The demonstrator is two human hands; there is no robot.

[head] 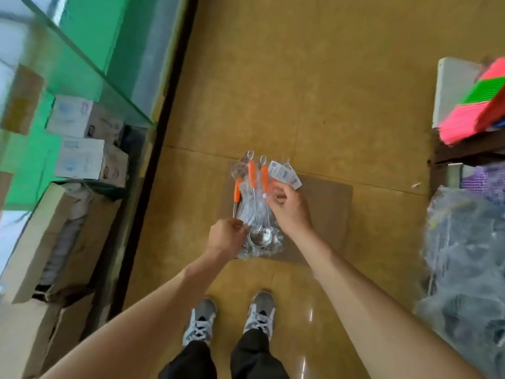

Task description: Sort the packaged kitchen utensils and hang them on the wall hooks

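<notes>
A bundle of packaged utensils (254, 203) in clear plastic wrap is held over the floor: steel ladles and a tool with orange handles (252, 173) and wire hanging loops at the far end. My left hand (226, 237) grips the near end by the ladle bowl (261, 237). My right hand (288, 207) pinches the wrap next to the orange handles, where white paper tags (284, 175) stick out. No wall hooks are in view.
A flat cardboard sheet (325, 212) lies on the yellow floor under the bundle. A glass counter (82, 64) and cardboard boxes (41, 242) stand at the left. Plastic-wrapped goods (464, 255) and pink and green items (478, 105) are piled at the right. My shoes (232, 318) are below.
</notes>
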